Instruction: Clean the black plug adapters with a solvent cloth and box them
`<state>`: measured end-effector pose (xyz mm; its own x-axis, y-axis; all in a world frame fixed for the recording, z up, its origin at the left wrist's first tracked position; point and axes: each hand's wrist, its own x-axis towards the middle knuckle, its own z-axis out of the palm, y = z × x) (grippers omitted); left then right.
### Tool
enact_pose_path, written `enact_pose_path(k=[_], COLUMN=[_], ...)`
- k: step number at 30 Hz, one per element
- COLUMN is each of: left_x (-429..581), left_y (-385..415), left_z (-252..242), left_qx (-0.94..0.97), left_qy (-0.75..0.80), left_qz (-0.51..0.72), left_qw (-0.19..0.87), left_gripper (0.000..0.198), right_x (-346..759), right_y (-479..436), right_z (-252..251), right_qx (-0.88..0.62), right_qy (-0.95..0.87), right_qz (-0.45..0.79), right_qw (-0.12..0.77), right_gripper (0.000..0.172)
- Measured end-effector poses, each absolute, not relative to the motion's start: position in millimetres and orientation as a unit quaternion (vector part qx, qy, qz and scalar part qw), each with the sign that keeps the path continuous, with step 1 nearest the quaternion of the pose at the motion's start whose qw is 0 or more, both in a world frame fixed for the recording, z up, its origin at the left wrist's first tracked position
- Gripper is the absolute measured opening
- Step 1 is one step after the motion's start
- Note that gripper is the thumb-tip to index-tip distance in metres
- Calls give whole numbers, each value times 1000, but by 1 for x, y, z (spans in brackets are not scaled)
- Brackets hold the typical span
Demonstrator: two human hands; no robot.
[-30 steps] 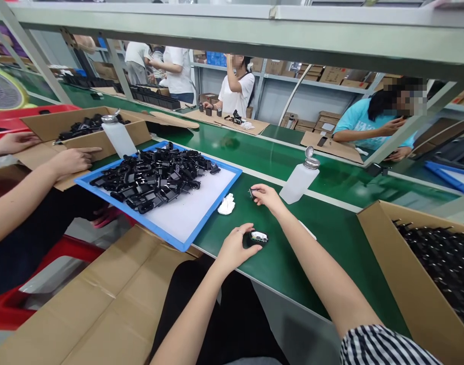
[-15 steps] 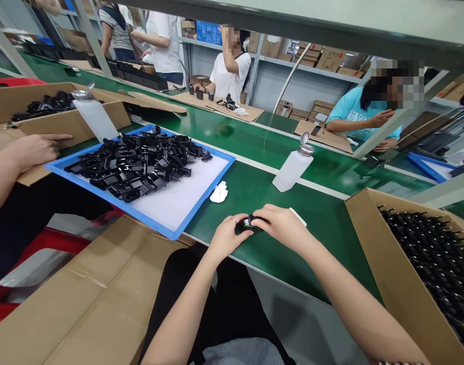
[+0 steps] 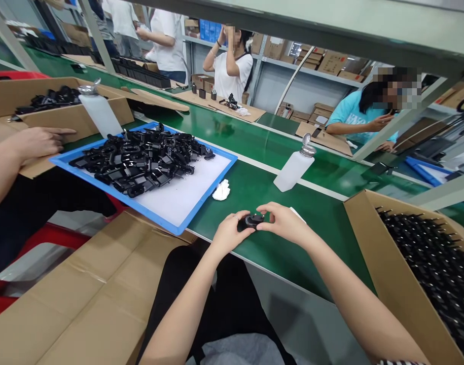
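Observation:
Above the front edge of the green bench, my left hand grips a small black plug-in power adapter between thumb and fingers. My right hand pinches around the adapter's right end, index finger above and thumb below. The pins seem to point up and to the right. To the left, a blue-rimmed tray carries a heap of black adapters with cables. A crumpled white tissue lies beside the tray, and a white strip partly shows behind my right hand.
A white pump bottle stands beyond my hands; another bottle is behind the tray. At right, a cardboard box holds rows of black adapters. A co-worker's hand rests by a carton at left. More people sit across the bench.
My right fingers have shifted off the adapter's top face to its right end, and the adapter has turned so its pins show. The person opposite has raised a second hand.

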<state>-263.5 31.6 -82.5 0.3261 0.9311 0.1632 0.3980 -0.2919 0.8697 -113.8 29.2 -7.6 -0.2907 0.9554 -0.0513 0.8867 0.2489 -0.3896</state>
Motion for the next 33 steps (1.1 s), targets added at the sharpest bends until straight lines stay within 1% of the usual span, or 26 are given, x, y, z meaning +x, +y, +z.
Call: enact_pose_path(k=[2,3,5,7,10,13,16,18,21,25,33], left_x=[-264,-265,-266,-268,-268,-265,-260,-257,-255,-253,-251], left_y=[32,33,36,40,46,48,45,42,38,34,26], left_z=[-84,-85,-82,-74,-52,-30,-19,-18,-20,-24,-23], left_qx=[703,692,682,702,776,831,841,838,837,834,809], left_qy=[440,430,422,428,444,480,502,512,521,528,556], left_qz=[381,393,396,366,257,117,52,47,43,45,42], left_qw=[409,426,446,436,366,255,193,181,165,155,185], left_gripper=[48,50,43,32,22,25,24,21,21,20,22], right_x=[-112,-111,-112,-113,-115,-116,-117,-117,-115,-111,-110], right_y=[29,28,28,27,28,30,33,35,39,43,49], right_z=[-14,-17,-20,-20,-16,-12,-8,-6,-4,-4,-8], right_qx=[-586,-584,-581,-585,-580,-562,-545,-530,-507,-484,-483], right_qy=[-781,-781,-782,-783,-799,-819,-829,-838,-851,-864,-860], right_qz=[186,190,193,183,147,119,121,122,119,129,153], right_qw=[110,113,115,105,64,6,-37,-50,-60,-56,-50], right_gripper=[25,22,20,20,18,15,16,14,11,9,8])
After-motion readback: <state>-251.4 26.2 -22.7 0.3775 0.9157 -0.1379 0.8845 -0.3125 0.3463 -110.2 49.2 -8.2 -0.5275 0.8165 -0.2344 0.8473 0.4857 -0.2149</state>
